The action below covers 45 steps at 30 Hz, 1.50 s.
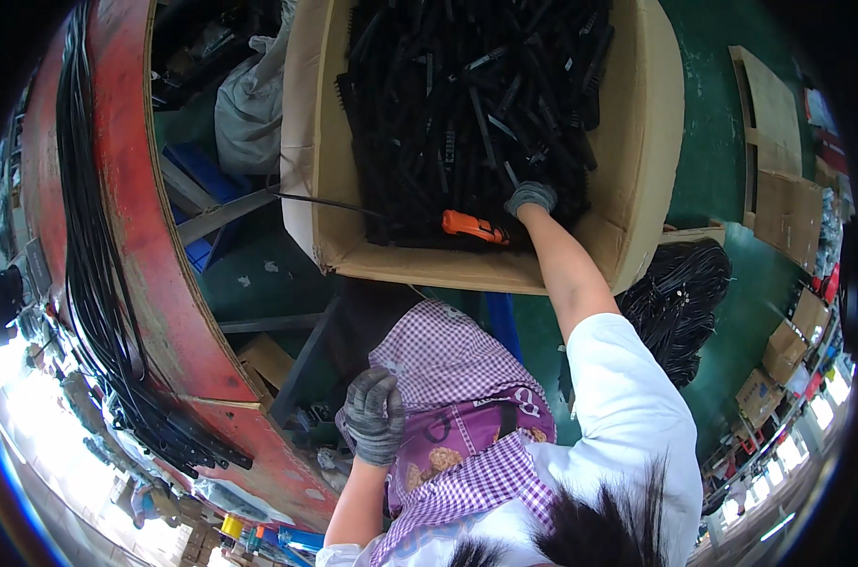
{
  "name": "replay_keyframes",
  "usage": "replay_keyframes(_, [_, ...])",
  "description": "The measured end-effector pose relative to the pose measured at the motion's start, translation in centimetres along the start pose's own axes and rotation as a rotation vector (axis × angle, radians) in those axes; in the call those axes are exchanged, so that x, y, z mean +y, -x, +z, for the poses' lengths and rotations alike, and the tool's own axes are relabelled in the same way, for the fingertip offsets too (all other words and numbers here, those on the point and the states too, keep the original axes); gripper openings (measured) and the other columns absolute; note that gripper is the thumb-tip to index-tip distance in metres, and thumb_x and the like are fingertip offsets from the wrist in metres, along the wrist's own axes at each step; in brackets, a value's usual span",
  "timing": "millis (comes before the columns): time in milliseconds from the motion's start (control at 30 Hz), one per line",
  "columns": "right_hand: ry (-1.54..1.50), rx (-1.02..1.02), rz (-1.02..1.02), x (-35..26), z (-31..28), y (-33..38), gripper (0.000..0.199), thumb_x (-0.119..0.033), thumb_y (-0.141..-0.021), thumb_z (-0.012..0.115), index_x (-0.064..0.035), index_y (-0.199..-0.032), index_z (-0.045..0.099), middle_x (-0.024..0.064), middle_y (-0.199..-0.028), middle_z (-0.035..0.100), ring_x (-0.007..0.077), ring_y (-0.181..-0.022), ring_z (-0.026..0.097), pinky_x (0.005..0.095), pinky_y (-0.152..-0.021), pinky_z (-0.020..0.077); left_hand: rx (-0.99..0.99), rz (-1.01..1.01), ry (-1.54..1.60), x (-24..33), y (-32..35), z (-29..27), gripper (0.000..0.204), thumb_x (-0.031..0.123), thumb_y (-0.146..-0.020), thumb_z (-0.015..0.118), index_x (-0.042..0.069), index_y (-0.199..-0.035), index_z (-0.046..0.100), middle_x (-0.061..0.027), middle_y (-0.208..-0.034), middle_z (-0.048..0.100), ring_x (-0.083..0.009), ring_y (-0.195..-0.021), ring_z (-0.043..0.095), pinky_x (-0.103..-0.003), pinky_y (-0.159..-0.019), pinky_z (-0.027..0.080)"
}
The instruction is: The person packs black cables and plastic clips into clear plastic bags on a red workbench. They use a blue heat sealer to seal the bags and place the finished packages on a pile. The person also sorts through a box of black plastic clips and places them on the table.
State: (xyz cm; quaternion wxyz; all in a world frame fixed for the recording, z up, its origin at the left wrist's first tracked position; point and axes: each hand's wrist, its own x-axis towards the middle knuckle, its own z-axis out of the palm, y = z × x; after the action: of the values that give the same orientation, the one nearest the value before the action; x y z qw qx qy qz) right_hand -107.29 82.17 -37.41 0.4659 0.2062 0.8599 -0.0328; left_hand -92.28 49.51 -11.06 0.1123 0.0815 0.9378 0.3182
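Observation:
My right hand [531,197], in a grey glove, reaches into a large cardboard box [651,123]. Its fingers are closed at the end of a narrow black plastic piece [511,174], whose face catches the light; the fingertips are partly hidden. A jumbled heap of similar black pieces [457,104] fills the box, some with comb-like edges. Just left of that hand, an orange tool with a black end [474,227] lies on the heap. Over my lap, my left hand [374,416], also gloved, is raised with loosely curled fingers, apart from the thumb and holding nothing.
A worn red table [131,208] curves along the left, carrying a long bundle of black strips [84,189]. Beside the box stand a whitish sack [249,113] and metal table legs [225,217]. Black coiled cords [679,302] lie at its right, with flattened cardboard [788,213] farther off.

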Motion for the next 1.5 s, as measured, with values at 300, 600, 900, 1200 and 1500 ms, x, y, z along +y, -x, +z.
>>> replay_keyframes(300, [-0.082,0.466,-0.716,-1.4,-6.3,13.5,0.038,-0.035,-0.061,0.066,-0.0027,-0.081,0.06,0.0133,-0.086,0.059,0.0295,-0.088,0.054,0.0374,-0.08,0.0445,-0.098,-0.157,0.376,2.4,-10.1,6.2,0.042,0.008,-0.074,0.065,0.003,-0.113,0.049,-0.0109,-0.097,0.057,-0.0197,-0.084,0.058,-0.03,-0.072,0.048])
replay_keyframes(600, [-0.305,0.098,-0.977,-2.3,-9.4,20.5,0.054,-0.03,-0.07,0.066,-0.0016,-0.115,0.052,0.0173,-0.115,0.052,0.0296,-0.11,0.049,0.0362,-0.097,0.0358,-0.228,-0.347,1.032,3.8,-14.8,6.6,0.027,0.007,-0.076,0.068,0.003,-0.1,0.058,-0.0032,-0.086,0.061,-0.011,-0.081,0.057,-0.024,-0.073,0.048])
replay_keyframes(900, [-0.309,0.427,0.008,7.0,-5.5,-1.1,0.04,-0.023,-0.079,0.052,-0.0072,-0.116,0.052,0.0208,-0.118,0.05,0.0336,-0.111,0.049,0.0415,-0.094,0.0385,0.041,0.01,0.251,3.5,-12.5,2.7,0.012,0.013,-0.073,0.07,0.007,-0.077,0.06,-0.0065,-0.072,0.057,-0.0236,-0.065,0.057,-0.031,-0.058,0.046])
replay_keyframes(1200, [-0.158,0.137,0.135,7.8,-0.9,-8.8,0.06,-0.036,-0.076,0.057,-0.008,-0.127,0.043,0.0205,-0.125,0.047,0.0321,-0.116,0.046,0.0417,-0.096,0.0375,0.199,-0.52,0.521,3.1,-3.9,-2.7,0.012,0.008,-0.073,0.07,0.006,-0.077,0.06,-0.0047,-0.073,0.057,-0.0149,-0.065,0.056,-0.028,-0.06,0.045])
replay_keyframes(1500, [-0.833,-0.036,-0.457,-1.9,-4.8,2.0,0.03,-0.031,-0.08,0.057,-0.012,-0.103,0.052,0.0142,-0.084,0.056,0.0295,-0.081,0.056,0.0368,-0.07,0.0459,0.349,-0.379,0.393,2.2,2.2,-11.7,0.012,0.01,-0.076,0.068,0.004,-0.083,0.061,-0.0064,-0.073,0.057,-0.0162,-0.065,0.057,-0.028,-0.058,0.045])
